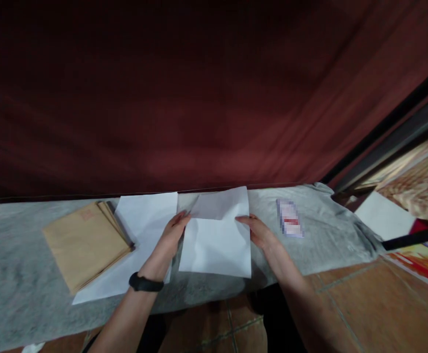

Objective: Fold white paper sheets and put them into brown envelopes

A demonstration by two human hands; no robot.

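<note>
A white sheet of paper (217, 247) is between my two hands, its upper part bent up so that a crease line crosses it. My left hand (173, 233) pinches the sheet's left edge near that line. On the opposite edge, my right hand (260, 230) grips the paper, thumb and forefinger lying over its surface. To the left lies a larger stack of white paper (151, 215), partly covered by a pile of brown envelopes (85, 245). The top envelope bears a faint reddish mark.
A grey cloth (265, 201) covers the narrow surface under the papers. Right of my hands lies a small blurred packet (290, 218). A dark red curtain (184, 113) hangs close behind. Tiled floor (379, 299) shows in front, with a colourful printed bag (427, 260) at far right.
</note>
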